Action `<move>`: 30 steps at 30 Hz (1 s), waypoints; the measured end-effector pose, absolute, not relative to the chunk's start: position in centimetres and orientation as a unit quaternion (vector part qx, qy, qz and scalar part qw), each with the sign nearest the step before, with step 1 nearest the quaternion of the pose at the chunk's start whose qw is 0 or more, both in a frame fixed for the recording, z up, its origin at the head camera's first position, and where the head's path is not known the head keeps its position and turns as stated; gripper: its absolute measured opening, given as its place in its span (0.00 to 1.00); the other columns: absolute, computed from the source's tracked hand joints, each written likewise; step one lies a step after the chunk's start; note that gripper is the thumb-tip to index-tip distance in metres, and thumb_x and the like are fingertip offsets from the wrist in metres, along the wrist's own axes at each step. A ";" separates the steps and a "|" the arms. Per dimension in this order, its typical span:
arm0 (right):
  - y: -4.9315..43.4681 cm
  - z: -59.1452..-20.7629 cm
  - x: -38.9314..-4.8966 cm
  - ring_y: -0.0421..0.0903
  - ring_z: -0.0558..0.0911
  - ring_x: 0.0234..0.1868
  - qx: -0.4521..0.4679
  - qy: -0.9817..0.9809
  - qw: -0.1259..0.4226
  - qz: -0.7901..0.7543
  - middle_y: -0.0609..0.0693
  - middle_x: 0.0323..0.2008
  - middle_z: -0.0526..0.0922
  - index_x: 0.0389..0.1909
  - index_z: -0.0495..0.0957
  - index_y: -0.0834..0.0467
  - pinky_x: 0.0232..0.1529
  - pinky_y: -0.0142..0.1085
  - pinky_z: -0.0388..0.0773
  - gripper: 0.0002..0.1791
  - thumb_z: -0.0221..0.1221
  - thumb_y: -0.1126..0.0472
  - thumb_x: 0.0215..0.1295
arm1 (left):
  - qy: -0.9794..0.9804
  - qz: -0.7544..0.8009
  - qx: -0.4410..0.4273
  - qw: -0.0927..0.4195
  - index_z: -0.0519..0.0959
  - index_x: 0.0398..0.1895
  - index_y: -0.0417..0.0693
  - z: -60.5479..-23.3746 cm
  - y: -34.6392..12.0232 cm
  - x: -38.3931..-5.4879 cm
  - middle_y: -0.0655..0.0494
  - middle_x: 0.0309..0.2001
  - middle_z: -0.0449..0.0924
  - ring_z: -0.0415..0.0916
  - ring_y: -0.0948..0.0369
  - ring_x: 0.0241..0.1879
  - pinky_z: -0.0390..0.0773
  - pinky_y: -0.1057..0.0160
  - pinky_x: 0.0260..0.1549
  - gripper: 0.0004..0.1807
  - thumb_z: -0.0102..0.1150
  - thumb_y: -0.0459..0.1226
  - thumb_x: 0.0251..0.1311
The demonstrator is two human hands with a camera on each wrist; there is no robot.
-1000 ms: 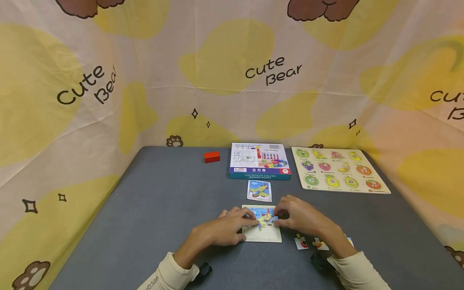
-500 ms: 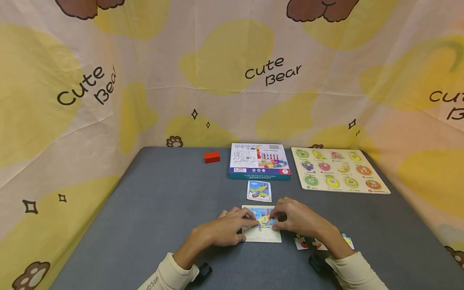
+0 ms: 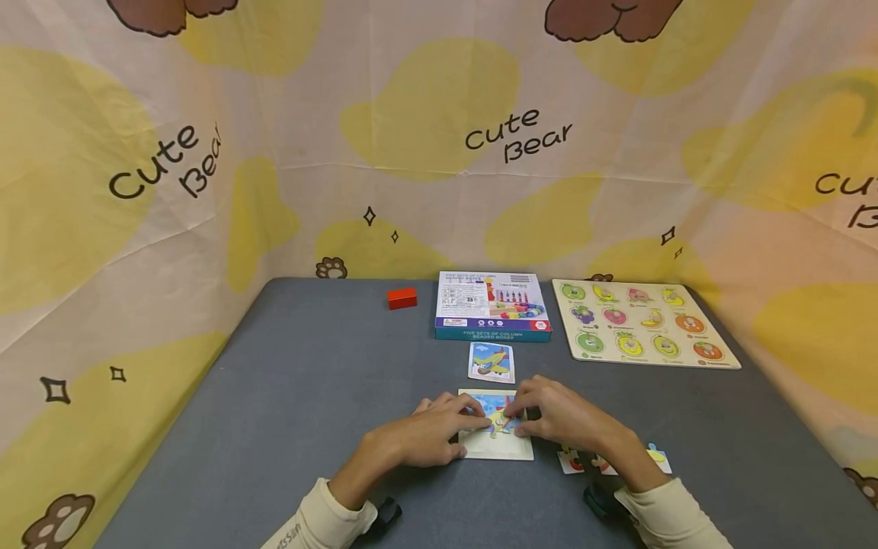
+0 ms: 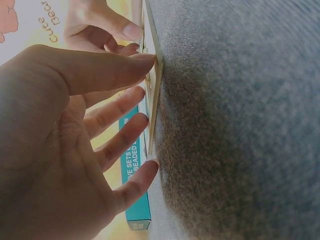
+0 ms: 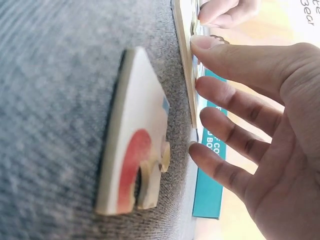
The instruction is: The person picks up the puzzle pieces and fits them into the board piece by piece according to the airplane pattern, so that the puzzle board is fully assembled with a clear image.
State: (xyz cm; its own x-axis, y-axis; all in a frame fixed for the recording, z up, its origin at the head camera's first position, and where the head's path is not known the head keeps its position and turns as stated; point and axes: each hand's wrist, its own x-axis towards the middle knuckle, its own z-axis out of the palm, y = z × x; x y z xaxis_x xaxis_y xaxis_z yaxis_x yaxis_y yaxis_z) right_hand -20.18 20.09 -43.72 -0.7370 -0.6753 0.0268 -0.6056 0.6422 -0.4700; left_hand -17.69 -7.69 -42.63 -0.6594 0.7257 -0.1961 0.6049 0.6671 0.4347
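Observation:
A small wooden jigsaw board lies on the table, its far part filled with pieces of a yellow airplane on blue sky; the near part shows bare wood. My left hand rests at the board's left side, fingers spread over the pieces, thumb at the near edge. My right hand has its thumb and index finger around a jigsaw piece at the right side of the picture, mostly covered by the fingers. Under the right wrist lie several loose jigsaw pieces, one close up in the right wrist view.
A picture card of the airplane lies just beyond the board. Behind it is a teal and white box. A fruit board lies at the back right, a red block at the back left. Printed cloth hangs behind the table.
The right hand has shifted slightly left and nearer over the board, and the jigsaw piece at its fingertips now sits closer against the others. The left hand has stayed in place.

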 end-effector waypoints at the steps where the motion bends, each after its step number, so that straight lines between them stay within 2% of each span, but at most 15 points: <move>1: 20.1 -43.7 -20.2 0.39 0.77 0.47 -0.355 0.903 0.076 -0.231 0.37 0.44 0.84 0.48 0.92 0.48 0.49 0.42 0.78 0.11 0.73 0.57 0.66 | 0.895 0.169 0.372 0.179 0.74 0.76 0.63 -42.6 -7.7 -17.7 0.67 0.72 0.67 0.64 0.62 0.67 0.68 0.55 0.58 0.29 0.63 0.40 0.74; 16: 19.5 -43.4 -20.1 0.38 0.75 0.44 -0.328 0.921 0.078 -0.195 0.37 0.41 0.80 0.50 0.92 0.48 0.45 0.40 0.76 0.13 0.74 0.57 0.65 | 0.896 0.163 0.372 0.179 0.74 0.76 0.62 -42.5 -7.6 -17.8 0.66 0.71 0.68 0.65 0.62 0.66 0.68 0.56 0.57 0.29 0.63 0.40 0.74; 25: 19.1 -43.0 -20.0 0.41 0.76 0.46 -0.314 0.929 0.082 -0.179 0.41 0.44 0.82 0.49 0.93 0.48 0.47 0.44 0.77 0.13 0.74 0.57 0.64 | 0.897 0.157 0.373 0.176 0.74 0.77 0.61 -42.3 -7.6 -17.7 0.66 0.72 0.67 0.65 0.62 0.66 0.67 0.57 0.56 0.29 0.63 0.40 0.74; 30: 19.0 -42.9 -19.9 0.38 0.76 0.42 -0.316 0.927 0.077 -0.187 0.38 0.40 0.81 0.47 0.93 0.50 0.42 0.39 0.76 0.12 0.75 0.57 0.63 | 0.896 0.156 0.377 0.173 0.75 0.76 0.59 -42.3 -7.6 -17.7 0.65 0.72 0.68 0.65 0.62 0.66 0.67 0.58 0.55 0.28 0.63 0.40 0.73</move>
